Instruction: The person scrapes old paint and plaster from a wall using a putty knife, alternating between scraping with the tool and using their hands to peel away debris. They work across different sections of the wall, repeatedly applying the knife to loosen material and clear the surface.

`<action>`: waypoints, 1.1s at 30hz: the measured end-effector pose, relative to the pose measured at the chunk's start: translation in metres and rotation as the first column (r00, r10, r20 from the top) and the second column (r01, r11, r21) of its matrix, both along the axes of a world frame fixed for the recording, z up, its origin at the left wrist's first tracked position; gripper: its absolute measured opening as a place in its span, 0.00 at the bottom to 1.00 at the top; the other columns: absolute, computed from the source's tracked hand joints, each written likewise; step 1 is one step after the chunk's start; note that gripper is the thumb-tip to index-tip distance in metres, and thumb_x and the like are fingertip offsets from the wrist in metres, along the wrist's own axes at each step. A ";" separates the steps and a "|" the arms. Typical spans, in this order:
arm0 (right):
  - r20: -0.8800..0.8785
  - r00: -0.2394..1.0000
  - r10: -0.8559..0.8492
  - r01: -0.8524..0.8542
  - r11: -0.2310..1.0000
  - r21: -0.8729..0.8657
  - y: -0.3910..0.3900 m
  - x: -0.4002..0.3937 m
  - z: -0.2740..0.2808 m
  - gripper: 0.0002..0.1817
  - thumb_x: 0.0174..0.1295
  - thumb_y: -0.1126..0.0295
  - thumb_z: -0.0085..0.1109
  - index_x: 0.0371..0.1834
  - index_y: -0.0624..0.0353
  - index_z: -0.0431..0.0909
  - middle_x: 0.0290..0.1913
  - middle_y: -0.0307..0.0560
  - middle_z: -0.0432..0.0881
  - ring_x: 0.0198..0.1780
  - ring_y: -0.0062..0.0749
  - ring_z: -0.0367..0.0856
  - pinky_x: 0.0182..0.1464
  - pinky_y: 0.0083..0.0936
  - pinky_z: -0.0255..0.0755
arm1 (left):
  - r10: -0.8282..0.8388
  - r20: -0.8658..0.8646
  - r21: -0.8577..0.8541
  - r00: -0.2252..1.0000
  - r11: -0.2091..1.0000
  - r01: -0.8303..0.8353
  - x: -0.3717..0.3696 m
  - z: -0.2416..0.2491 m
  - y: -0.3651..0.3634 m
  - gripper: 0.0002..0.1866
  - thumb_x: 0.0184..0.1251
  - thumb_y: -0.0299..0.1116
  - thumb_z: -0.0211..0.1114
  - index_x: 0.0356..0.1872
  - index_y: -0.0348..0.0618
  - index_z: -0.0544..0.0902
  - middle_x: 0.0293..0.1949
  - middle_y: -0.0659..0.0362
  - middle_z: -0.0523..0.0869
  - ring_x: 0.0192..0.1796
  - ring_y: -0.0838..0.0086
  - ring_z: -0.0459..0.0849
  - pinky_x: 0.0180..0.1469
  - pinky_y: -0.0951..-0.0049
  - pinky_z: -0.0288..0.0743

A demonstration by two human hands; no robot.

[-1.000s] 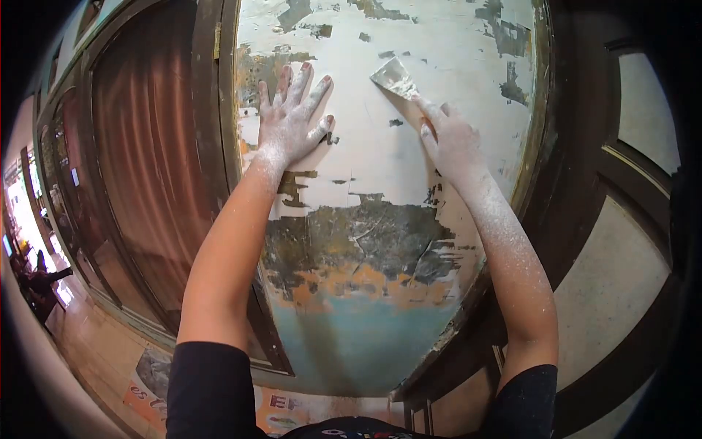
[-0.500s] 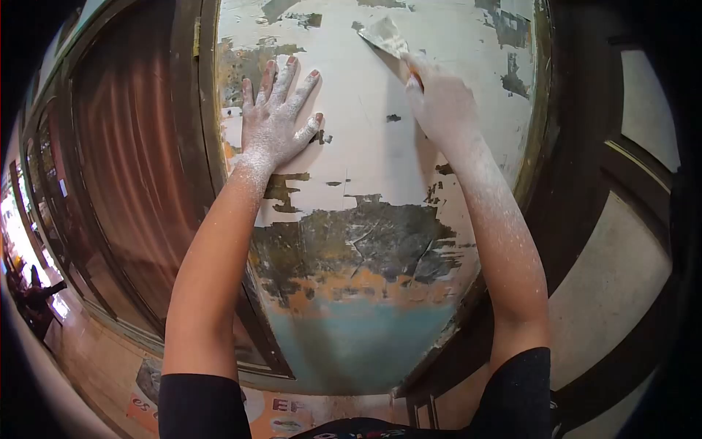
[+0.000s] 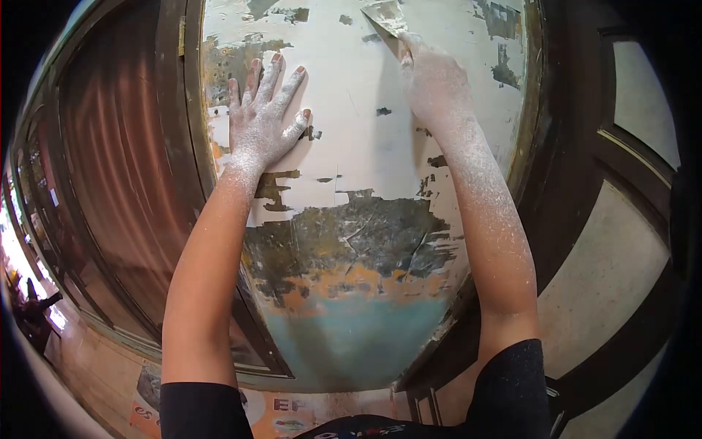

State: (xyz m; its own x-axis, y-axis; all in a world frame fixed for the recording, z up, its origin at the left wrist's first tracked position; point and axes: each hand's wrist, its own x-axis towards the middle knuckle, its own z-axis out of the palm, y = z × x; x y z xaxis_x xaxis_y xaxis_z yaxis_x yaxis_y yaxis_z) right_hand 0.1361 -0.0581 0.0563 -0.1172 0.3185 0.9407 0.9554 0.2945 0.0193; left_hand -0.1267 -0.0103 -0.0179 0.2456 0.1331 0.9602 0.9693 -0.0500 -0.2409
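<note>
My left hand (image 3: 262, 121), dusted white, lies flat on the wall panel (image 3: 344, 139) with its fingers spread. Higher up and to the right, my right hand (image 3: 441, 88) is closed around the handle of a putty knife (image 3: 386, 18). The knife's wide metal blade points up and left against the white-coated surface, near the top of the view. Most of the handle is hidden in my fingers. White coating covers the upper panel unevenly, with dark bare patches (image 3: 358, 230) showing through. Powder coats both my hands and the right forearm.
To the left is a dark-framed glazed panel with a reddish curtain (image 3: 110, 139). A dark door with pale panels (image 3: 610, 256) stands at the right. The lower wall is blue-green (image 3: 344, 336). A printed sheet (image 3: 292, 413) lies on the floor below.
My right hand and the putty knife have shifted slightly up and to the right along the panel. My left hand keeps its place on the wall, while the whole view has drifted a little.
</note>
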 end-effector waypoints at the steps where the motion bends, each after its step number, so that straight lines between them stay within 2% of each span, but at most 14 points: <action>1: 0.002 1.000 0.001 -0.001 1.000 -0.004 0.000 0.000 -0.003 0.20 0.74 0.67 0.47 0.67 0.53 0.74 0.48 0.59 0.84 0.51 0.52 0.85 0.56 0.46 0.78 | 0.001 0.002 -0.004 1.000 1.000 -0.001 0.000 -0.001 0.000 0.35 0.71 0.56 0.57 0.79 0.70 0.63 0.83 0.59 0.53 0.84 0.57 0.46 0.81 0.38 0.34; 4: -0.029 0.998 0.054 -0.055 0.998 -0.035 -0.002 0.003 -0.022 0.20 0.75 0.66 0.47 0.67 0.53 0.74 0.47 0.60 0.84 0.51 0.52 0.85 0.57 0.46 0.78 | 0.007 -0.005 -0.009 1.000 1.000 -0.007 -0.001 -0.002 -0.001 0.35 0.71 0.56 0.57 0.79 0.70 0.63 0.83 0.60 0.53 0.84 0.58 0.46 0.81 0.39 0.33; 6: -0.023 0.999 -0.033 0.032 0.998 -0.062 -0.004 0.005 -0.034 0.19 0.75 0.66 0.46 0.66 0.55 0.74 0.45 0.61 0.85 0.49 0.54 0.85 0.54 0.47 0.78 | 0.002 0.015 -0.017 1.000 1.000 -0.002 0.000 -0.004 -0.002 0.35 0.72 0.56 0.56 0.79 0.71 0.62 0.83 0.60 0.52 0.84 0.58 0.44 0.81 0.40 0.33; 10: 0.006 0.999 0.032 -0.032 0.999 0.004 0.000 0.002 -0.008 0.19 0.76 0.66 0.46 0.67 0.55 0.73 0.45 0.60 0.85 0.49 0.54 0.85 0.54 0.46 0.78 | 0.010 0.013 -0.026 1.000 1.000 -0.010 0.000 -0.004 -0.002 0.35 0.72 0.57 0.56 0.79 0.70 0.61 0.83 0.60 0.51 0.84 0.58 0.43 0.82 0.41 0.32; 12: -0.049 0.999 0.004 -0.007 0.997 -0.073 -0.003 -0.007 0.004 0.20 0.75 0.67 0.46 0.67 0.56 0.73 0.47 0.60 0.85 0.50 0.55 0.84 0.55 0.46 0.78 | -0.009 0.012 -0.018 1.000 1.000 0.009 -0.001 -0.005 -0.001 0.35 0.72 0.56 0.56 0.79 0.70 0.61 0.83 0.59 0.51 0.84 0.57 0.43 0.82 0.40 0.33; 15: -0.042 0.997 0.063 -0.066 0.995 -0.077 0.003 -0.007 -0.014 0.19 0.75 0.67 0.47 0.66 0.55 0.73 0.47 0.60 0.85 0.50 0.55 0.85 0.56 0.47 0.78 | 0.018 0.016 -0.038 1.000 0.999 -0.018 -0.002 -0.011 -0.003 0.35 0.72 0.56 0.56 0.79 0.69 0.61 0.83 0.59 0.51 0.84 0.56 0.44 0.82 0.40 0.33; 18: -0.007 0.998 0.063 -0.063 0.998 0.005 0.004 -0.020 -0.030 0.18 0.74 0.67 0.48 0.64 0.55 0.74 0.44 0.61 0.85 0.49 0.56 0.85 0.53 0.48 0.78 | 0.018 0.018 -0.058 1.000 0.998 -0.017 -0.003 -0.013 -0.004 0.36 0.71 0.56 0.56 0.80 0.69 0.61 0.83 0.59 0.51 0.84 0.56 0.44 0.81 0.40 0.33; 21: 0.036 0.986 0.165 -0.165 0.986 0.019 0.003 -0.035 -0.009 0.18 0.73 0.68 0.49 0.65 0.54 0.73 0.43 0.61 0.85 0.47 0.57 0.86 0.52 0.49 0.79 | 0.011 0.018 -0.050 1.000 0.999 -0.010 -0.003 -0.014 -0.003 0.36 0.71 0.56 0.57 0.80 0.69 0.61 0.83 0.58 0.51 0.84 0.56 0.43 0.82 0.41 0.32; 24: 0.014 0.988 0.152 -0.152 0.988 0.035 0.009 -0.050 0.005 0.19 0.72 0.69 0.49 0.65 0.54 0.72 0.41 0.61 0.86 0.46 0.58 0.86 0.51 0.50 0.79 | -0.006 0.023 -0.053 1.000 0.999 0.007 -0.004 -0.015 -0.002 0.37 0.70 0.57 0.57 0.80 0.69 0.61 0.83 0.58 0.52 0.84 0.55 0.42 0.82 0.41 0.31; 28: 0.086 0.983 0.162 -0.166 0.985 0.037 0.011 -0.055 -0.018 0.19 0.72 0.67 0.49 0.66 0.53 0.71 0.40 0.61 0.86 0.46 0.57 0.86 0.51 0.50 0.80 | -0.022 0.005 -0.043 1.000 0.999 0.023 -0.007 -0.016 -0.001 0.37 0.70 0.58 0.58 0.80 0.69 0.61 0.83 0.57 0.51 0.84 0.55 0.42 0.81 0.41 0.31; 30: 0.127 0.987 0.103 -0.106 0.994 0.021 0.006 -0.061 -0.013 0.14 0.74 0.69 0.48 0.59 0.63 0.72 0.40 0.60 0.86 0.43 0.52 0.89 0.44 0.43 0.84 | -0.022 -0.004 -0.065 1.000 0.998 0.022 -0.007 -0.015 -0.002 0.38 0.70 0.58 0.58 0.80 0.69 0.61 0.83 0.57 0.51 0.84 0.55 0.42 0.81 0.40 0.31; 31: 0.125 0.987 0.105 -0.108 0.994 0.021 0.007 -0.064 -0.006 0.14 0.74 0.69 0.48 0.59 0.63 0.72 0.40 0.60 0.86 0.43 0.52 0.89 0.44 0.43 0.84 | -0.019 -0.007 -0.061 1.000 0.998 0.019 -0.007 -0.015 -0.002 0.38 0.69 0.58 0.58 0.80 0.69 0.60 0.83 0.57 0.50 0.84 0.55 0.42 0.81 0.40 0.31; 33: 0.085 0.990 0.117 -0.121 0.992 0.037 0.012 -0.072 0.012 0.19 0.73 0.66 0.48 0.65 0.53 0.72 0.41 0.60 0.86 0.46 0.56 0.86 0.51 0.49 0.81 | -0.027 -0.009 -0.056 1.000 0.998 0.027 -0.008 -0.015 -0.001 0.38 0.69 0.59 0.58 0.80 0.69 0.60 0.83 0.57 0.50 0.84 0.55 0.42 0.81 0.40 0.31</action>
